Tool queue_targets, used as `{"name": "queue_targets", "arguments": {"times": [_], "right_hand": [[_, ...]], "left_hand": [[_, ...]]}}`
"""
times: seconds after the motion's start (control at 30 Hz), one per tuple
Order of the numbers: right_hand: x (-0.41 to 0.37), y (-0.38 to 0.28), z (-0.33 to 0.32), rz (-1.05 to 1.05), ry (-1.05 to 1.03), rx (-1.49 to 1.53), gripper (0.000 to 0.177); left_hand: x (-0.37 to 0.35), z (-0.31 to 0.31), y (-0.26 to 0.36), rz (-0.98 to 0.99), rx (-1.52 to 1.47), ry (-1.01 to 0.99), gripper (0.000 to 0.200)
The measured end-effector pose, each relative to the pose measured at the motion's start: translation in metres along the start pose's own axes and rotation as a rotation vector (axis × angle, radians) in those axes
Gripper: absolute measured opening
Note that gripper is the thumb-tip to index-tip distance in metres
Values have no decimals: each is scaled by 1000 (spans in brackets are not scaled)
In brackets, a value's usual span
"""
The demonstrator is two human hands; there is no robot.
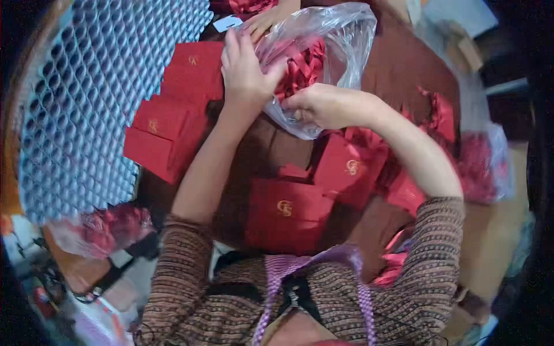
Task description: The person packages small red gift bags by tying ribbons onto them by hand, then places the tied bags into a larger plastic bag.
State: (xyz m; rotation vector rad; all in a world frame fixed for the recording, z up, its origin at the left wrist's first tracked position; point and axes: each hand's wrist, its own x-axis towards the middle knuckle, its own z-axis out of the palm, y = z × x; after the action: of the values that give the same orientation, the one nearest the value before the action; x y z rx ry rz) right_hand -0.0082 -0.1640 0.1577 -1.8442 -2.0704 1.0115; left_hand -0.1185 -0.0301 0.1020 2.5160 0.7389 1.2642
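Handling the bag point(352, 40): we work at clear, crumpled film over the brown table point(398, 63), ahead of us and between our hands.
Ribbons point(309, 63): glossy red strips lie bunched at the bag, showing between our two hands.
Left hand point(248, 72): its fingers extend over the bag's left edge, the thumb toward the strips; we cannot tell whether it grips the film or only steadies it.
Right hand point(326, 106): its fingers curl in, thumb and forefinger pinched at the bag's near edge; whether ribbon is caught there too is hidden.
Good handling: we judge it best to let one hand anchor the film while the other works slowly, since thin plastic slips and loose strips tangle.
Packets point(193, 69): red with gold letters, they lie just left of the left hand, with more nearer our body; keeping our wrists high should spare the stacks a knock.
Other hand point(268, 20): another person's, just behind the bag; we do well to leave it room.
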Motion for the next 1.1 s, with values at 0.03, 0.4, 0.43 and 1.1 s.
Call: {"name": "queue_targets", "arguments": {"times": [0.03,0.4,0.43,1.1], "right_hand": [[1,-1,3,-9,62,49,25],[18,68,-57,94,535,-89,39],[15,67,-61,-11,683,-204,35],[-89,-32,-43,-67,208,-125,27]], "left_hand": [[4,4,-14,63,18,-45,61],[44,-30,-30,-757,-1001,-19,33],[45,-35,-21,-736,-910,-17,38],[-193,-182,84,-258,-1256,-1018,22]]}}
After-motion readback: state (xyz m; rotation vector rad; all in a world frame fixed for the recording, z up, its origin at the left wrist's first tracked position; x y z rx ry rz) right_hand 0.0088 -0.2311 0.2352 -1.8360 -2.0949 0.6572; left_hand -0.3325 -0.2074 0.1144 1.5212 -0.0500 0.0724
